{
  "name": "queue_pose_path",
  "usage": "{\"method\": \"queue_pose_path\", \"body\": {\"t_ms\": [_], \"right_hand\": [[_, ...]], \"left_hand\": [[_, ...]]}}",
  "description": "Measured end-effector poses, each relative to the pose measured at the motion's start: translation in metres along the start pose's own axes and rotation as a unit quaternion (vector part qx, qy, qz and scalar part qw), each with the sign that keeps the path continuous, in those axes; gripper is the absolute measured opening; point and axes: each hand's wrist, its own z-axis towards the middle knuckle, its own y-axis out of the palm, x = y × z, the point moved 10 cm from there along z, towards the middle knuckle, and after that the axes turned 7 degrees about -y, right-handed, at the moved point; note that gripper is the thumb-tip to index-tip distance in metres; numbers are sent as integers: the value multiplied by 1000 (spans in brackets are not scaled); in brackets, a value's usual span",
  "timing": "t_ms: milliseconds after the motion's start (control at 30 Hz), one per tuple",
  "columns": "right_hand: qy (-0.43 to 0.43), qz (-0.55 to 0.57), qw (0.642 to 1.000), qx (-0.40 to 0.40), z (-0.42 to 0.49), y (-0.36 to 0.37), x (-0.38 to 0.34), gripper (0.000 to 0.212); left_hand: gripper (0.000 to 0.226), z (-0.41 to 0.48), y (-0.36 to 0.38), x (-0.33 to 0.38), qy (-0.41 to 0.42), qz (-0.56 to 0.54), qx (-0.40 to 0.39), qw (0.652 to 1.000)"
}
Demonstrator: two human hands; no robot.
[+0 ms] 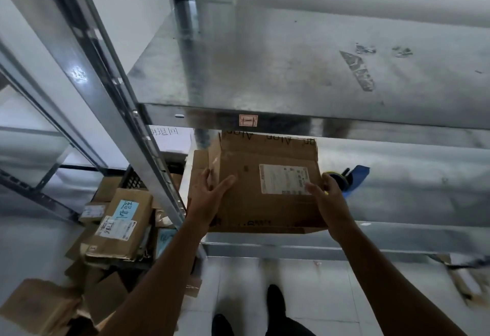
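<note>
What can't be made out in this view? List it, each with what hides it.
All in the head view:
- Print on the shipping label of the cardboard box: too small and blurred to read.
- The box's far end: tucked under the upper shelf.
- The blue-handled tool: mostly behind the box and the right hand.
- The floor parcels: blurred, some cut off by the left edge.

Brown cardboard box point(265, 184), white label point(285, 178), grey shelf point(291, 70).

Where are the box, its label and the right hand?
box point(252, 211), head view, bare top face.
label point(283, 179), head view, sticker's middle.
right hand point(331, 199), head view, back of hand.
</note>
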Motion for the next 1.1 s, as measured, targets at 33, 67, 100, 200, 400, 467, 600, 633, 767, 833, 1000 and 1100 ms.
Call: {"method": "queue_pose_path", "body": {"t_ms": [33,67,100,200,400,467,600,633,767,833,1000,1100], "right_hand": [[23,28,999,-3,-6,0,2,52],[40,55,998,-12,-11,0,2,38],[51,74,996,-20,-18,-1,0,29],[52,108,992,-41,-35,-13,-4,24],[98,119,985,-81,-64,-25,39,40],[102,120,983,-89,-72,-28,50,47],[99,128,983,-89,-81,-50,66,74],[97,123,983,-93,-84,-57,67,84],[97,112,975,-168,-94,-69,69,102],[88,102,973,-190,-99,-73,71,80],[97,79,970,-208,-106,-78,98,67],[88,91,969,-212,-119,-76,95,67]], "left_hand": [[87,-5,6,2,-1,-50,-38,998],[82,-9,10,5,0,-85,-71,994],[77,-16,15,9,5,-105,-100,989],[58,-34,23,16,12,-139,-163,977],[41,-83,48,-2,-27,-174,-197,964],[39,-97,56,-5,-15,-167,-185,968],[33,-133,73,-5,-7,-165,-170,972],[32,-144,77,-4,-6,-160,-164,973],[29,-190,98,-7,-4,-150,-144,978],[26,-207,105,-16,-19,-143,-121,982],[42,-240,119,-26,-15,-130,-92,987],[24,-241,111,-39,-27,-128,-87,988]]}}
